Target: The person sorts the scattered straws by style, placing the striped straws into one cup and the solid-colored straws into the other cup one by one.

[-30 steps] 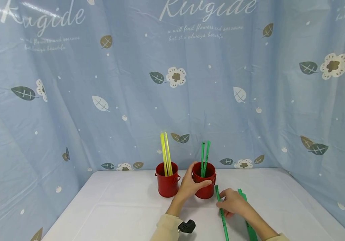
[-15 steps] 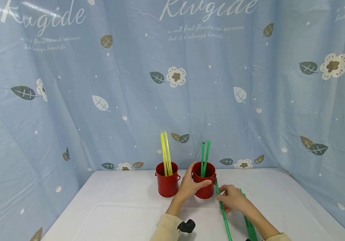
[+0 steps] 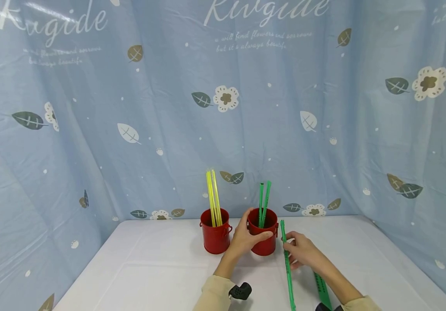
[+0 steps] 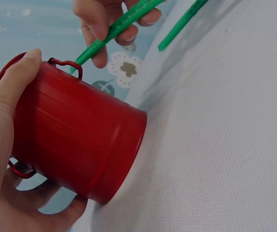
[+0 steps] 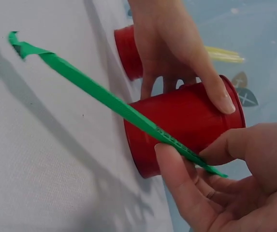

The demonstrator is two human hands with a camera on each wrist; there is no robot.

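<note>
My left hand (image 3: 243,240) holds the right-hand small red bucket (image 3: 264,248), thumb near its rim and fingers around its side. Two green sticks (image 3: 264,205) stand in that bucket. Just to its right, my right hand (image 3: 302,252) pinches a long, slim green stick in a printed wrapper (image 5: 97,91) between thumb and fingers. The stick's upper end is beside the bucket rim. Its other end looks twisted and torn in the right wrist view, over the white cloth with its shadow below.
A second red bucket (image 3: 216,240) with several yellow sticks (image 3: 214,198) stands to the left. Another flat green piece (image 3: 322,290) lies on the white table (image 3: 160,268), partly hidden under my right forearm. A blue printed curtain (image 3: 168,108) hangs behind.
My right hand has raised the green stick and moved it away from me, so its upper end has gone from below the rim to about rim level. The left hand stays on the bucket.
</note>
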